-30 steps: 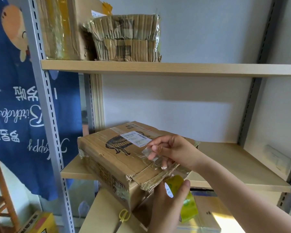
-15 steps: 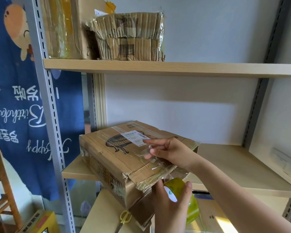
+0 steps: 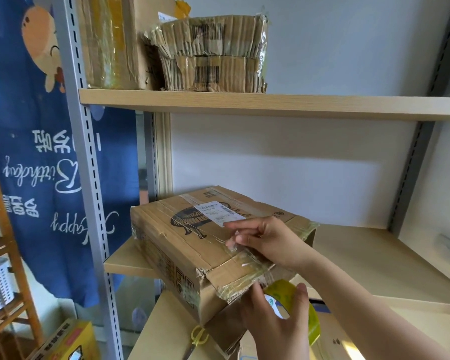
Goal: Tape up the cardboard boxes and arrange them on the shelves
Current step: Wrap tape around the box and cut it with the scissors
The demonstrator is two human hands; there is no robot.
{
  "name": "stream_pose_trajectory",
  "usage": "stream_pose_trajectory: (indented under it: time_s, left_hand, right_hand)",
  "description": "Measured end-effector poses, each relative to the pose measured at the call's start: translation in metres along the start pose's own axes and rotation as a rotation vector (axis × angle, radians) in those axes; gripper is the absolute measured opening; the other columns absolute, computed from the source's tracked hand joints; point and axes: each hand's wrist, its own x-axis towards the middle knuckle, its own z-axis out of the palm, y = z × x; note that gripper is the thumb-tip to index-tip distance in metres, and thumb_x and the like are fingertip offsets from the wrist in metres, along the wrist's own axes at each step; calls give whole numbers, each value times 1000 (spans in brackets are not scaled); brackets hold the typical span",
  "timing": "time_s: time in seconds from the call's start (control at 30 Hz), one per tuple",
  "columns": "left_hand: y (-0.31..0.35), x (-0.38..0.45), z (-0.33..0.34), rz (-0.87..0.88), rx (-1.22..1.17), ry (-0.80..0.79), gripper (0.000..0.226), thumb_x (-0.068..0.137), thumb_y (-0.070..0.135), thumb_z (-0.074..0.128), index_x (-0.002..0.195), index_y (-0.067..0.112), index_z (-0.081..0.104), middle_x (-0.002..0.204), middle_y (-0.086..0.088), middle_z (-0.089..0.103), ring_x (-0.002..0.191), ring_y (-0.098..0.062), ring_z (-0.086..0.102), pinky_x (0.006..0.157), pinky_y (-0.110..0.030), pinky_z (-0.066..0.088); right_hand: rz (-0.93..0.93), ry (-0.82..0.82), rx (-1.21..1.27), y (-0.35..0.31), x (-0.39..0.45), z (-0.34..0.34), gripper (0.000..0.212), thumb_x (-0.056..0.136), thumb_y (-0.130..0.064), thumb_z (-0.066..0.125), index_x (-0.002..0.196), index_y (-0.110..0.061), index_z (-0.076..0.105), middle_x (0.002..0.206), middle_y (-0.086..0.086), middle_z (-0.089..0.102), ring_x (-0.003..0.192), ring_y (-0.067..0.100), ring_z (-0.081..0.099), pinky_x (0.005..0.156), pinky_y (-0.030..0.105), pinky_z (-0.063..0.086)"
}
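A worn brown cardboard box (image 3: 182, 245) with a white label lies at an angle on the middle shelf (image 3: 361, 261), its front corner overhanging the edge. My right hand (image 3: 268, 240) rests on the box top, fingers pinching the end of a clear tape strip (image 3: 247, 258). The strip runs down over the front flap. Just below that flap, my left hand (image 3: 276, 331) grips the yellow-green tape roll (image 3: 283, 294).
The upper shelf (image 3: 270, 103) holds a tall taped box (image 3: 109, 42) and two stacked corrugated bundles (image 3: 213, 55). Yellow scissors (image 3: 199, 333) lie on a flat carton below. A grey slotted post (image 3: 89, 178), blue curtain (image 3: 37, 178) and wooden rack (image 3: 8, 281) stand left.
My right hand has come down flatter on the box top with the tape end. The left hand stays under the front flap with the roll.
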Motion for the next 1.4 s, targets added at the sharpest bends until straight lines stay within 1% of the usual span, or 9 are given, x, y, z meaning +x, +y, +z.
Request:
stream_pose_trajectory:
  time_s: [0.13,0.27,0.4,0.57,0.7,0.83,0.97,1.2,1.4]
  left_hand:
    - [-3,5,5,-5,-70,-13,102,52,70,69,141,29,43,125,12,42,130,-14,35,110,-37,32]
    - [-12,11,6,-15,-71,-39,89,66,53,80,143,30,41,137,10,41,128,-9,34,111,-35,32]
    - [-11,12,1,179,-50,-58,111,39,87,62,133,29,55,129,4,52,121,-13,47,104,-33,40]
    - [-9,12,1,527,105,136,63,61,75,65,119,58,45,113,2,63,105,-9,51,88,-21,37]
    - [-16,21,-5,742,152,174,52,60,53,71,107,39,55,111,9,63,101,-13,58,89,-26,42]
    - [-25,27,-11,627,185,5,59,59,65,71,112,55,50,113,12,63,104,-11,57,91,-28,45]
    - [-30,35,-21,596,204,-107,61,59,64,74,110,35,57,114,8,61,110,-15,58,95,-41,48]
    - [-34,36,-34,527,316,-342,74,54,80,69,109,61,24,123,30,36,122,0,44,94,-5,32]
    - [-26,47,-43,683,307,-126,74,61,75,66,126,54,38,123,40,43,118,16,39,102,-13,34]
  right_hand:
    - [-70,42,-264,-1,-3,3,44,92,-27,67,133,-38,58,114,-19,70,108,-4,63,100,27,49]
    - [-245,81,-618,1,-1,-5,58,87,-40,69,140,-47,45,154,-28,27,139,4,34,108,30,41]
    - [-495,45,-694,-17,-8,-18,25,93,-34,62,115,-28,72,132,-10,62,126,13,53,106,24,39]
    - [-184,-385,-650,-17,-29,-37,55,90,-48,63,142,-37,49,146,-31,40,139,-13,25,116,17,23]
    - [-104,-488,-662,-19,-32,-40,71,87,-50,66,149,-46,31,148,-43,21,139,-20,10,118,17,10]
    - [-175,-483,-819,-23,-24,-35,69,89,-54,61,149,-47,28,150,-41,19,141,-15,16,120,29,20]
    - [-235,-413,-907,-18,-28,-29,68,93,-57,51,152,-44,21,155,-32,18,143,-10,17,117,31,28]
    - [-68,-533,-862,-22,-21,-22,77,92,-62,49,153,-48,4,158,-33,-3,146,-7,-8,121,29,2]
    - [-23,-522,-831,-18,-19,-17,66,97,-63,23,155,-39,1,159,-27,-7,143,-9,-14,122,29,-4]
